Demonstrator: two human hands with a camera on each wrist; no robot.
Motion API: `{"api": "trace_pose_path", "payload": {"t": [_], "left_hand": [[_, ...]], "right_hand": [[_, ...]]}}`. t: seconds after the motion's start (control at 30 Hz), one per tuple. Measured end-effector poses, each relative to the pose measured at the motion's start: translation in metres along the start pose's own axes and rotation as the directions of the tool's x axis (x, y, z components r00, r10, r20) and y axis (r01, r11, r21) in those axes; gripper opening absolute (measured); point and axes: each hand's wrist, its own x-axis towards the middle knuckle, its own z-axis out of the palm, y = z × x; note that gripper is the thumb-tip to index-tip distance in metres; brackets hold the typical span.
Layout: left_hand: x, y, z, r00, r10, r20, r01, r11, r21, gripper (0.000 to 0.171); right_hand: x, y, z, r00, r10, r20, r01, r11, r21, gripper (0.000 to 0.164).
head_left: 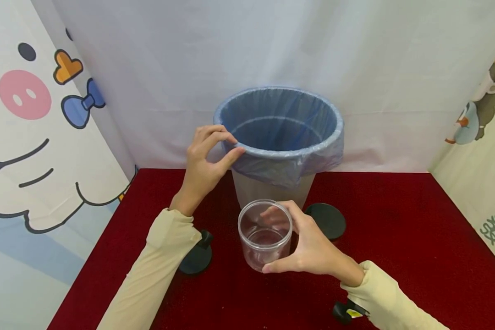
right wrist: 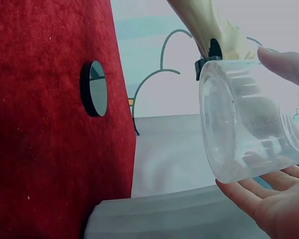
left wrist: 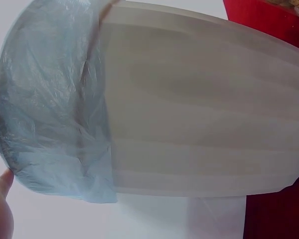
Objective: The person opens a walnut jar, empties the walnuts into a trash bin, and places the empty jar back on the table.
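My left hand [head_left: 206, 160] is at the near-left rim of a pale trash bin [head_left: 272, 185], its thumb and fingers pinching the rim where a blue plastic liner [head_left: 321, 158] folds over. The liner [left wrist: 50, 99] and bin wall [left wrist: 204, 109] fill the left wrist view. In front of the bin, my right hand [head_left: 309, 243] grips a clear round jar [head_left: 266, 256] from its right side, thumb near, fingers behind. The jar has no lid on it and nothing shows inside. In the right wrist view, the jar [right wrist: 249, 119] is clear of the red tabletop.
A dark round disc [head_left: 195, 260] lies on the red cloth [head_left: 231, 302] below my left forearm. Another dark disc [head_left: 327, 221] is just right of the bin's foot. A white curtain [head_left: 169, 68] hangs behind the bin; a cartoon-printed sheet [head_left: 45, 160] stands at left.
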Motion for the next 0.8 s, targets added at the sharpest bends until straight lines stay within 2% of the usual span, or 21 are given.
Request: {"api": "trace_pose_path", "payload": {"t": [0.37,0.6,0.8], "left_hand": [[0.000,0.000,-0.001,1.000,-0.005,0.015,0.005,1.000,-0.003,0.019],[0.000,0.000,-0.001,1.000,-0.010,0.022,0.010,1.000,0.001,0.020],[0.001,0.001,-0.002,1.000,-0.003,0.028,0.003,1.000,0.003,0.019]], "right_hand": [[0.008,-0.014,0.015,0.999,0.015,0.032,-0.016,0.998,0.058,0.088],[0.005,0.012,0.021,0.999,0.017,0.050,-0.019,0.999,0.038,0.089],[0.004,0.022,0.025,0.997,0.035,0.062,-0.038,0.998,0.042,0.087]]}}
